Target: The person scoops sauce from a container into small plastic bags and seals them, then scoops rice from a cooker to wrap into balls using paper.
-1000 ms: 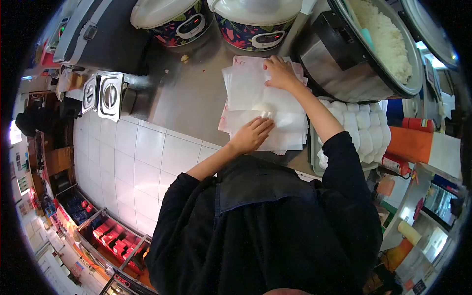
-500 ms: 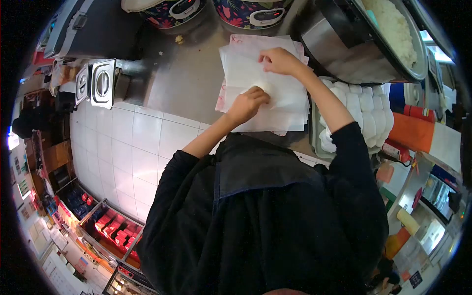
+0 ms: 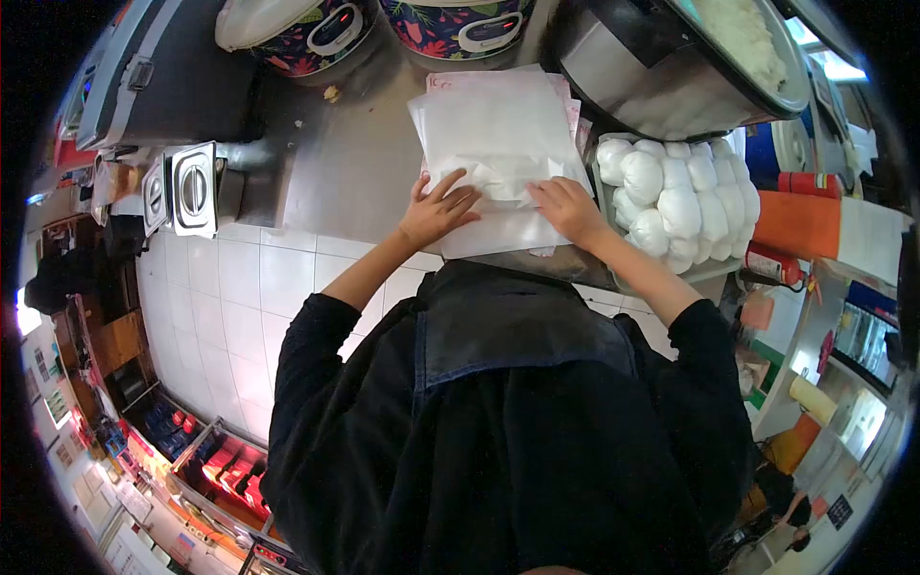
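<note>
A stack of white paper sheets (image 3: 489, 120) lies in front of me, and printed pink sheets show at its edges. Across its middle the top sheet is folded over into a crumpled band (image 3: 500, 174); whatever lies under the fold is hidden. At the left end of that band, my left hand (image 3: 439, 211) is open, its fingers spread over the paper's edge. My right hand (image 3: 572, 209) is closed at the right end, fingers together and curled against the folded sheet. Its thumb is hidden.
Right of the paper stands a tray of white wrapped bundles (image 3: 682, 201). A large cooker with rice (image 3: 661, 72) is behind it. Two floral-patterned pots (image 3: 455, 29) stand at the back. Lidded metal containers (image 3: 196, 187) and a dark box (image 3: 192, 72) are left.
The top sheet has been folded over across the middle. My left hand moved left and opened from a closed shape. My right hand came down towards me onto the fold.
</note>
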Motion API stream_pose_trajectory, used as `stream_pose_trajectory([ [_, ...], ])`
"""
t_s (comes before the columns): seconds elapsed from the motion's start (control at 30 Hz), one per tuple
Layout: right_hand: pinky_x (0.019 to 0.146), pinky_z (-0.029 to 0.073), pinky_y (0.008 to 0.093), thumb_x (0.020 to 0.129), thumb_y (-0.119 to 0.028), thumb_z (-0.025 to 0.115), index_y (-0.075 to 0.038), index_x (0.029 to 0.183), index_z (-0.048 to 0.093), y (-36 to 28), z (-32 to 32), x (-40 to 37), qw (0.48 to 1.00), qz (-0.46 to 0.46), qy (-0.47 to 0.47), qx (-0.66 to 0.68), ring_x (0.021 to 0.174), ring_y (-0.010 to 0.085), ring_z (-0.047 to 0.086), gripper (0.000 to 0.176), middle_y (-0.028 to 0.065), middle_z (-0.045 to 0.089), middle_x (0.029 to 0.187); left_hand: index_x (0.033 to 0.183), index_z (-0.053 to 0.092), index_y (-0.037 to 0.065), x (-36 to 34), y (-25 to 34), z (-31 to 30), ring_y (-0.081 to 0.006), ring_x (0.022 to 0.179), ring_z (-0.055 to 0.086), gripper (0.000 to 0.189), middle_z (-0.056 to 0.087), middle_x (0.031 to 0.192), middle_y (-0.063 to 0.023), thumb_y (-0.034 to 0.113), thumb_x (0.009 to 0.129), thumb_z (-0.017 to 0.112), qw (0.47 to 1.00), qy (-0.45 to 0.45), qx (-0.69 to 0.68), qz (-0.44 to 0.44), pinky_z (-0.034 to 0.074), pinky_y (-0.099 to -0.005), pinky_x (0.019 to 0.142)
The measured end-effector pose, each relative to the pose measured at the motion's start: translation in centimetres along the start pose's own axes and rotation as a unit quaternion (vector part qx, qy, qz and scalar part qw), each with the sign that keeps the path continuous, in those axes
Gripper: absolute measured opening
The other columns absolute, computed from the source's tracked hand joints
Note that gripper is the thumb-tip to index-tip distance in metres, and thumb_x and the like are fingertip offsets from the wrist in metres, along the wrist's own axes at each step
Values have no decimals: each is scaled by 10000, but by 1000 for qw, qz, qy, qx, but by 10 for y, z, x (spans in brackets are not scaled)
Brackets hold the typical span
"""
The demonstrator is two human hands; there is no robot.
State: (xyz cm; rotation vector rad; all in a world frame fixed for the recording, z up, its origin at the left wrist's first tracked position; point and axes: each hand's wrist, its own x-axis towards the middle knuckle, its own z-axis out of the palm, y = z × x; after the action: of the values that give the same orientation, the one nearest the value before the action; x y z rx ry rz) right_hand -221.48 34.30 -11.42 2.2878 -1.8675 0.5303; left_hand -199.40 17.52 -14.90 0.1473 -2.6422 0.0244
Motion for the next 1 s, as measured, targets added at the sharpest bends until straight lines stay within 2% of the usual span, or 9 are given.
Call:
stream_pose_trajectory([
  [0.13,762,449,342,752,-162,560,-49,988,612,16,10,-12,998,36,-21,38,889,221,532,267,66,588,945,1025,597,143,-3,-16,4,-194,987,554,276,595,1008,-22,251,772,616,985,-58,-154,48,393,-377,881],
  [0.23,710,470,353,758,-138,557,-12,921,624,26,-2,12,972,117,-73,189,806,275,576,217,102,618,874,1002,586,80,10,-13,5,-236,848,609,246,624,943,-72,206,792,617,965,-31,-257,-49,486,-315,718],
  [0.3,715,475,377,730,-134,576,16,868,616,34,-4,33,907,258,-243,228,731,336,589,207,118,630,852,967,583,63,28,-16,3,-247,801,626,314,639,902,-82,192,706,700,894,-178,-314,-266,499,-337,712],
  [0.4,644,453,408,634,-173,699,-16,830,601,50,23,58,874,308,-334,171,677,324,576,269,146,604,814,949,591,63,52,-45,18,-246,868,618,457,636,942,-81,235,577,792,778,-296,-389,-396,493,-349,734],
  [0.53,644,456,392,545,-178,751,-29,759,584,40,25,76,918,334,-201,72,674,304,585,310,134,598,707,979,588,103,112,-33,-9,-284,896,591,560,606,941,-109,279,495,808,867,-426,-95,-240,461,-406,759],
  [0.63,642,483,366,508,-141,723,-38,737,586,42,18,78,974,173,-147,20,675,278,606,286,127,617,726,965,571,99,108,-28,-9,-314,874,582,518,569,953,-102,200,508,794,960,-277,-13,-32,461,-409,746],
  [0.7,617,463,320,520,-111,708,-22,720,554,51,10,78,913,195,-252,255,635,251,578,268,94,594,720,967,556,92,93,-36,-8,-307,863,581,489,555,952,-102,167,537,776,953,-252,-159,-47,465,-400,735],
  [0.77,587,437,295,544,-73,683,-16,704,542,47,13,60,909,212,-179,313,595,211,537,220,78,565,704,925,518,70,71,-33,-14,-311,804,581,371,549,912,-108,68,609,714,926,-162,-331,-77,476,-382,693],
  [1.0,572,440,312,631,-20,611,-32,712,549,5,12,29,932,233,38,274,652,195,549,102,70,540,715,849,544,89,23,-19,-3,-190,688,601,220,566,812,-38,51,649,630,980,2,-201,2,491,-295,568],
])
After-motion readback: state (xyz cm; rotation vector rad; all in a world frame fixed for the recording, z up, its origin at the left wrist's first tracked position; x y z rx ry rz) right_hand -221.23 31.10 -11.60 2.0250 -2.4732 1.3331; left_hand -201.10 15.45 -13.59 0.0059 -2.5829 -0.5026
